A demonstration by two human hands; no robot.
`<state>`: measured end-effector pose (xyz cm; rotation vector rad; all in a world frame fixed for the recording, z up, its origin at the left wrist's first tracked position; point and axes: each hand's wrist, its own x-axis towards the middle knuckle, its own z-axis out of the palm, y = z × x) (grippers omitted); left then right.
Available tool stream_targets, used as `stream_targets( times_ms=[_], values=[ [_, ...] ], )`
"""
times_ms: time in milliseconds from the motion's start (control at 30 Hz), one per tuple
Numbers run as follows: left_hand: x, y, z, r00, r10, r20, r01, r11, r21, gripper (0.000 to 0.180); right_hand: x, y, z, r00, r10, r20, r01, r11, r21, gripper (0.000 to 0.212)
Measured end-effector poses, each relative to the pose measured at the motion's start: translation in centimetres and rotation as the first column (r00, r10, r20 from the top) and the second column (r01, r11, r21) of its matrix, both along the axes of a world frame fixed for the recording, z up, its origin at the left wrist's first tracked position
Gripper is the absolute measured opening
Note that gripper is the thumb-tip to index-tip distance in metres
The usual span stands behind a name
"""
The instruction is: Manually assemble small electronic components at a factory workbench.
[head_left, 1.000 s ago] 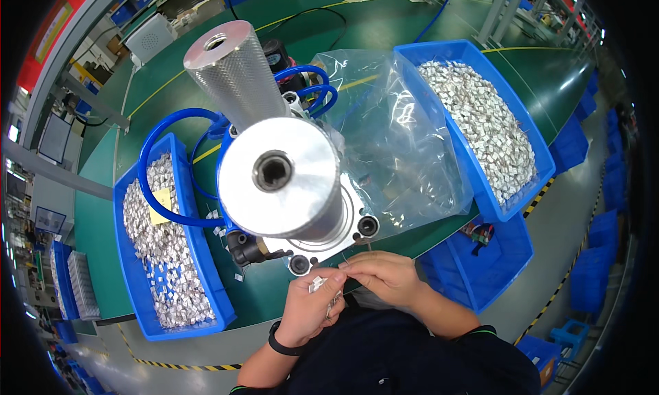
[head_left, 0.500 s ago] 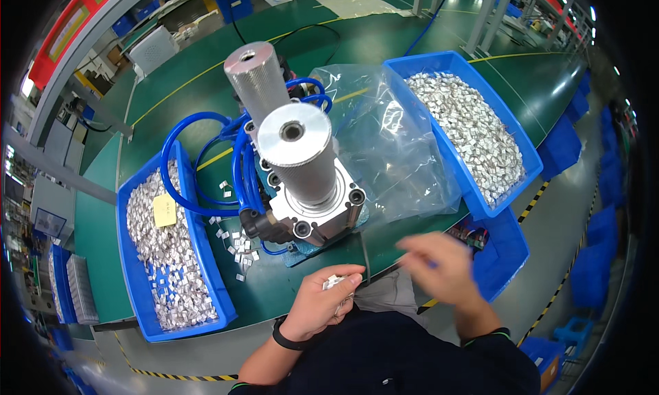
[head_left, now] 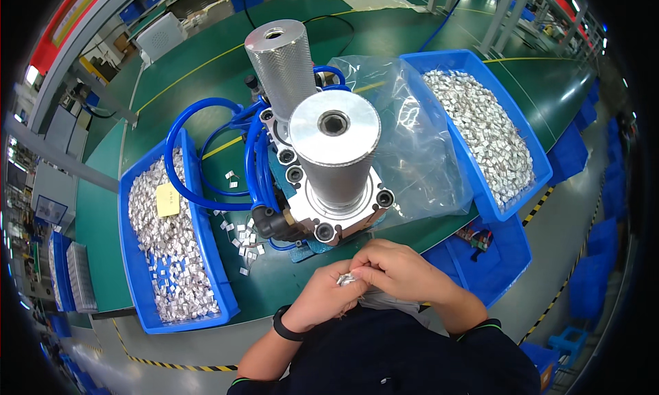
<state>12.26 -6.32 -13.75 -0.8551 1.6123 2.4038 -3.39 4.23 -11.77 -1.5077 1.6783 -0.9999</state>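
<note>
My left hand (head_left: 328, 295), a dark band at its wrist, is closed around several small white square parts (head_left: 347, 279), partly hidden by the fingers. Against it, my right hand (head_left: 398, 270) has thumb and fingers pinched together at those parts; what lies between its fingertips is hidden. Both hands are just in front of the bench edge, below a machine with two knurled metal cylinders (head_left: 334, 148). Similar white parts fill a blue tray (head_left: 221, 285) on the left and a second blue tray (head_left: 544, 163) on the right.
Loose white parts (head_left: 245, 240) lie on the green bench (head_left: 268, 292) beside the machine. Blue air hoses (head_left: 180, 124) loop around its left side. A clear plastic bag (head_left: 425, 155) lies to its right. Lower right, a blue bin (head_left: 504, 268) holds some small dark items.
My right hand has come in from the right and now meets my left hand, fingers pinched at the white parts. The view has shifted slightly, and the machine appears larger.
</note>
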Motion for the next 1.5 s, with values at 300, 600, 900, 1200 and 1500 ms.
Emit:
stream_targets(
  times_ms=[300,600,900,1200,1500],
  values=[
    [-1.0,0.4,-0.8,0.935,0.353,-0.028,-0.328,0.894,0.307,0.033,1.8,0.5,-2.5,0.687,-0.435,0.582,0.517,0.855,0.029,0.011],
    [-0.8,0.1,-0.4,0.898,0.441,-0.007,-0.411,0.844,0.345,0.026,1.5,1.1,-4.1,0.72,-0.374,0.584,0.449,0.894,0.02,0.011],
    [-0.5,-0.2,-0.4,0.904,0.427,-0.007,-0.41,0.871,0.272,0.012,0.1,0.7,-1.9,0.943,-0.243,0.227,0.273,0.956,-0.108,0.014],
    [-0.5,-0.3,0.2,0.904,0.427,0.018,-0.418,0.876,0.24,0.012,-0.4,1.2,-2.8,0.992,-0.116,0.055,0.128,0.928,-0.35,0.015],
    [-0.4,-0.3,0.1,0.874,0.484,0.048,-0.464,0.8,0.38,0.021,-0.5,1.2,-3.5,0.946,-0.163,0.28,0.232,0.944,-0.234,0.015]
  ],
)
